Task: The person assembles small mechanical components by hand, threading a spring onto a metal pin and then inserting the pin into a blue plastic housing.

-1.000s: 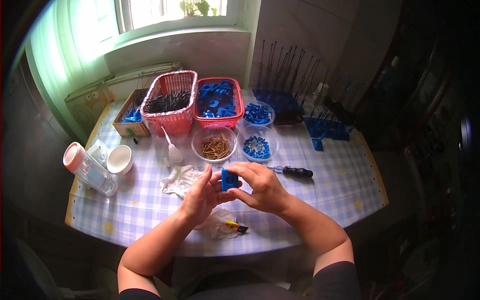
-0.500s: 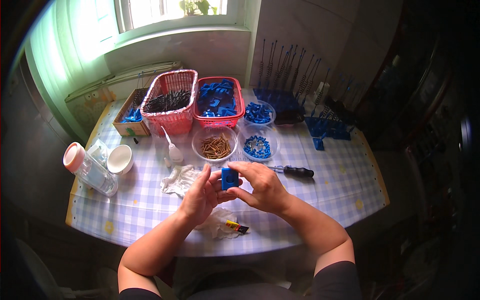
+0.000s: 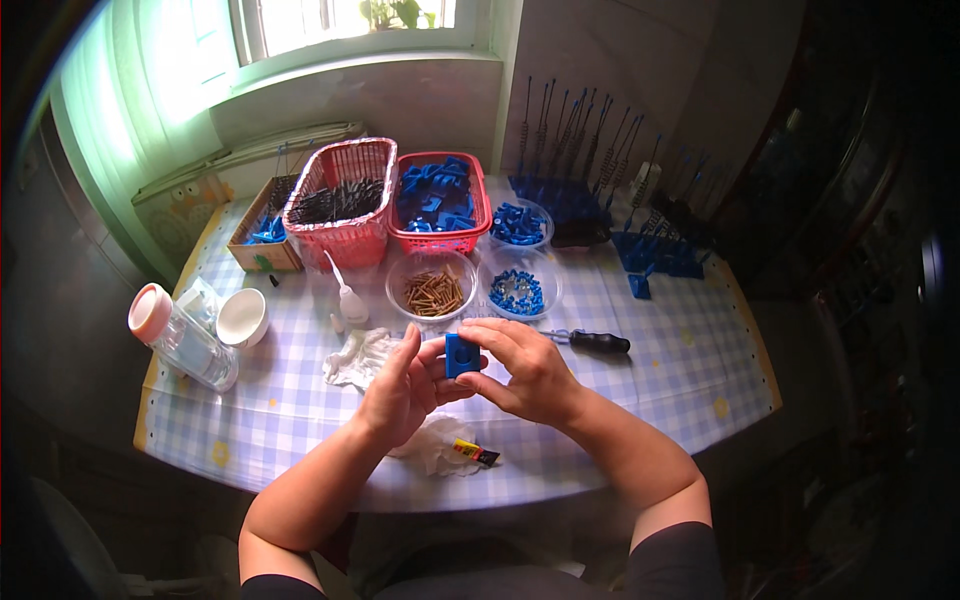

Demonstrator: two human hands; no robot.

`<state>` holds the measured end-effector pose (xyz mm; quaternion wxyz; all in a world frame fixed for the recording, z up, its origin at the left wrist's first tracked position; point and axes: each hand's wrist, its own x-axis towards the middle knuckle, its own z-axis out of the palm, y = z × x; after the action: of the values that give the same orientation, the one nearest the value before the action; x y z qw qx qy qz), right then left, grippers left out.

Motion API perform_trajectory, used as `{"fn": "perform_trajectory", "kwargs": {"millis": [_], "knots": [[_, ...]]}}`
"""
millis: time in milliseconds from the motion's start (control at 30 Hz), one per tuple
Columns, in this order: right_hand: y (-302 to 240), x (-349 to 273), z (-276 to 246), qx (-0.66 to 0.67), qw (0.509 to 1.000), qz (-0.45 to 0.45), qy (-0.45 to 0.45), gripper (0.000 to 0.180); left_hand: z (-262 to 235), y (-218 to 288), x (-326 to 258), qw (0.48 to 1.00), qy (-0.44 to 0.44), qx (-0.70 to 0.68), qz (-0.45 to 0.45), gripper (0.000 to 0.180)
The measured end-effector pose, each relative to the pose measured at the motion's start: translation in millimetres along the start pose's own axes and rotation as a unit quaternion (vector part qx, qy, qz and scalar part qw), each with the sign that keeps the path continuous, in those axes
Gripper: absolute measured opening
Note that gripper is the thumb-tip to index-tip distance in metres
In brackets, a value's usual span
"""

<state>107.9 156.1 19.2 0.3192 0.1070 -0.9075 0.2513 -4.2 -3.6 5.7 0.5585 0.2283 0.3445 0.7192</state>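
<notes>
A small blue plastic block [image 3: 462, 356] with a round recess in its face is held up over the middle of the table. My right hand [image 3: 530, 372] pinches it between the thumb below and the fingers at its top edge. Just behind and left of the block, my left hand [image 3: 405, 388] is open, its thumb raised away and its fingers reaching behind the block. Whether those fingers press on it is hidden. Under my wrists, a yellow and black glue tube [image 3: 475, 452] lies on crumpled white tissue [image 3: 432, 446].
Beyond my hands stand a bowl of brass-coloured pins [image 3: 433, 293] and a bowl of small blue parts [image 3: 516, 293]. Red baskets [image 3: 340, 240] stand behind. A black-handled screwdriver [image 3: 600, 343] lies right; a bottle [image 3: 182, 340] and white cup [image 3: 242, 318] are left. Spring-stemmed blue pieces [image 3: 655, 255] stand far right.
</notes>
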Motion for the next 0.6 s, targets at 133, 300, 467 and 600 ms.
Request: {"fn": "perform_trajectory", "kwargs": {"millis": [133,300,467,600], "knots": [[-0.1,0.2,-1.1,0.004,1.000,0.003,0.002,0.049,0.4,0.1,0.7,1.000,-0.005,-0.008,-0.004,0.070],[-2.0,1.0,-0.6,0.002,1.000,0.001,0.004,0.049,1.4,0.3,-1.0,1.000,-0.001,-0.007,-0.002,0.070],[-3.9,0.4,-0.4,0.004,1.000,0.002,0.006,0.049,1.2,-0.6,-1.8,1.000,-0.002,-0.006,0.004,0.069],[-3.7,-1.1,-0.3,-0.005,1.000,-0.004,0.008,0.050,1.2,-2.4,-1.5,1.000,-0.002,-0.008,0.006,0.069]]}}
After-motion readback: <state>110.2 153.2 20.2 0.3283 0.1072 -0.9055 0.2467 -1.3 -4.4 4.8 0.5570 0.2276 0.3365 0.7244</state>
